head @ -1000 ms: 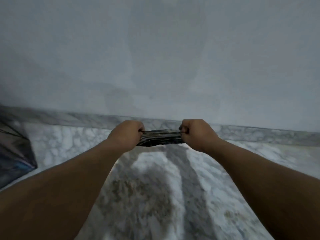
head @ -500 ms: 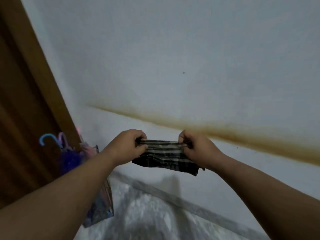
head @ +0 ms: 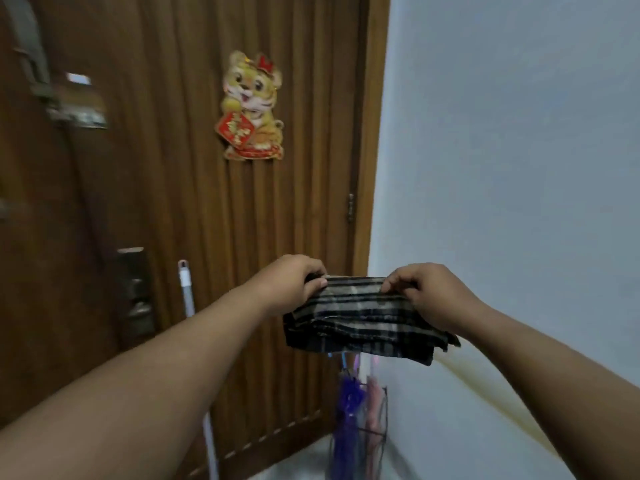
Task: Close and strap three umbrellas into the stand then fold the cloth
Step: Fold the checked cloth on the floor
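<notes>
While both arms reach forward, the left hand (head: 289, 282) and right hand (head: 424, 292) pinch the folded plaid cloth (head: 360, 320) by its top corners, above the wire umbrella stand (head: 375, 434) holding umbrellas (head: 348, 410) beside the wooden door (head: 194, 202).

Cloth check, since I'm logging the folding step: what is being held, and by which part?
The folded cloth, pinched along its top edge by the left hand and right hand.

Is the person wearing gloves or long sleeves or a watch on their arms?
No. The left hand and right hand are bare, with no gloves or rings showing. Both forearms are uncovered as far as the picture shows, with no sleeves, watch or bracelet in sight.
</notes>
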